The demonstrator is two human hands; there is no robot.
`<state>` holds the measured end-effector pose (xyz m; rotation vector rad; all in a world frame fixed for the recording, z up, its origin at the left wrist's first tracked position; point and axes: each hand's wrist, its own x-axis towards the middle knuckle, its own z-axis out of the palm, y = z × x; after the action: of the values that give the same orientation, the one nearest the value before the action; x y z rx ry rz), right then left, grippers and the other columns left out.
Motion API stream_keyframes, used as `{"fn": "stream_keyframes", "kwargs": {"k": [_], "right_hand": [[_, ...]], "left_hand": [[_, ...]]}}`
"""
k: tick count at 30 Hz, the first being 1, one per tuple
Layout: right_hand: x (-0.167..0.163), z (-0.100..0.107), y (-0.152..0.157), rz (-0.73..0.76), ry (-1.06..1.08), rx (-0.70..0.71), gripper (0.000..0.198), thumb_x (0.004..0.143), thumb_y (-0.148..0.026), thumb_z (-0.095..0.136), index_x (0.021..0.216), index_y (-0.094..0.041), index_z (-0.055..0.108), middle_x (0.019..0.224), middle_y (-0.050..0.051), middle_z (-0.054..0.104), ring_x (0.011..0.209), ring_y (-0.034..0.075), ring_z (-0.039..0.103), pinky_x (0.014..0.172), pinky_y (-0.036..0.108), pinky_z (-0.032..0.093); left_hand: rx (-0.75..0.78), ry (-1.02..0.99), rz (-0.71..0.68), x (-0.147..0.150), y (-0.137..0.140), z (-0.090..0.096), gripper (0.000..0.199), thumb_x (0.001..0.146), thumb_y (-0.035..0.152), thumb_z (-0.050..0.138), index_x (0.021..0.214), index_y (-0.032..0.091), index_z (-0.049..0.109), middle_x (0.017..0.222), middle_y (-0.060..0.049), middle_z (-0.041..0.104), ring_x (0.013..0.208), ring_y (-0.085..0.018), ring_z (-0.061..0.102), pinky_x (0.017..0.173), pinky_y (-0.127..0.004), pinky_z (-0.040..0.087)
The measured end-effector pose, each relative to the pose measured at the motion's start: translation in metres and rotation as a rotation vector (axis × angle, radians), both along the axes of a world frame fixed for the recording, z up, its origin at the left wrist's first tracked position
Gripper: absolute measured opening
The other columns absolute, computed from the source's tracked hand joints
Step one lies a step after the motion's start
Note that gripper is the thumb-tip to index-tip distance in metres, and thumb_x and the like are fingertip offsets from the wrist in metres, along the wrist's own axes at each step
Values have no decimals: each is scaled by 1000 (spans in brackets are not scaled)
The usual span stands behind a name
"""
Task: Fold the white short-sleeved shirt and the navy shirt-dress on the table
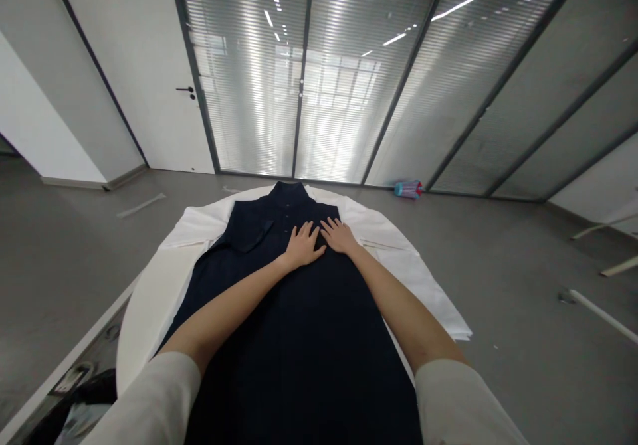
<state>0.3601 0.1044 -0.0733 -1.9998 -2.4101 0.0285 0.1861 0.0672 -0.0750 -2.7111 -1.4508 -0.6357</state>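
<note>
The shirt (pixel 304 339) is touched by left hand (pixel 303 248) and right hand (pixel 339 236), each grip spread flat, nothing grasped

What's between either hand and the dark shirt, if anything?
Nothing visible: the left hand and right hand both lie on the dark shirt; the white cloth shows around its edges, not over it.

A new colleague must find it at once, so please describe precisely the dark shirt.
From the glass wall, look down to the pale table. On white cloth lies the collared shirt, under the left hand and right hand. Its dark navy colour sets it apart from the white cloth.
</note>
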Motion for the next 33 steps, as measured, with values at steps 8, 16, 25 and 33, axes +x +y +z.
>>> {"fn": "stream_keyframes", "kwargs": {"k": [8,16,25,33], "right_hand": [[-12,8,12,-85,-3,-11,58,104,-44,18,157,-25,29,165,5,19,152,31,12,119,59,10],[-16,-5,11,-110,26,-62,66,102,-54,14,159,-24,22,166,5,15,152,29,12,120,56,12],[-16,-8,13,-123,44,-36,67,101,-57,14,159,-25,24,166,5,16,152,28,13,120,55,12],[-14,-11,9,-104,91,64,63,102,-55,23,155,-24,35,163,7,28,150,30,21,118,55,16]], "left_hand": [[-71,66,87,0,14,-7,59,98,53,36,139,14,56,145,-17,53,132,-32,50,112,-50,34],[-60,110,79,-2,17,-18,71,99,53,32,152,6,37,157,-18,37,148,-30,29,120,-48,24],[-86,142,82,-2,17,-17,72,100,55,28,154,7,33,160,-18,30,151,-29,24,123,-54,13],[-77,109,72,0,19,-22,67,100,53,34,153,12,38,158,-19,34,150,-31,26,122,-56,15]]}}
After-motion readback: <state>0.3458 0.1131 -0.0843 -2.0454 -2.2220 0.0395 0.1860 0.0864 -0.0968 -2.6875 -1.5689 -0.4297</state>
